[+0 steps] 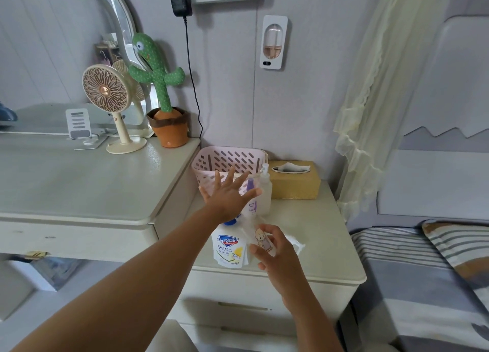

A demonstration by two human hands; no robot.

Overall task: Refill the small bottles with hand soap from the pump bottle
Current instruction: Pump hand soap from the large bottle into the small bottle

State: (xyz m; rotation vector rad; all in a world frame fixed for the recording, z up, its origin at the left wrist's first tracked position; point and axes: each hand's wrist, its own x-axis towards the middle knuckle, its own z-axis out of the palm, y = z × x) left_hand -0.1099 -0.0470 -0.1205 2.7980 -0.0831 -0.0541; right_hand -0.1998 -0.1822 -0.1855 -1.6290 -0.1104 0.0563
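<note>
A bare left forearm (132,285) reaches in from the lower left. The left hand (227,195) hovers palm down with its fingers straight and spread wide, holding nothing. Directly below its wrist stands the white Safeguard pump bottle (227,251), upright near the front edge of a cream nightstand (317,232), its blue pump head mostly hidden by the wrist.

Just right of the pump bottle, the right hand (275,253) grips a small clear bottle with a cartoon sticker (262,239), thumb and fingers curled around it. It is too blurred to tell whether it is open.

Behind the pump bottle stand a purple-capped bottle (250,190) and a clear pump-top bottle (266,192). Further behind are a pink basket (230,155) and a tissue box (293,184).

The pump head lies nearer the person than the left fingertips, so that hand probably needs to draw back and press down.
</note>
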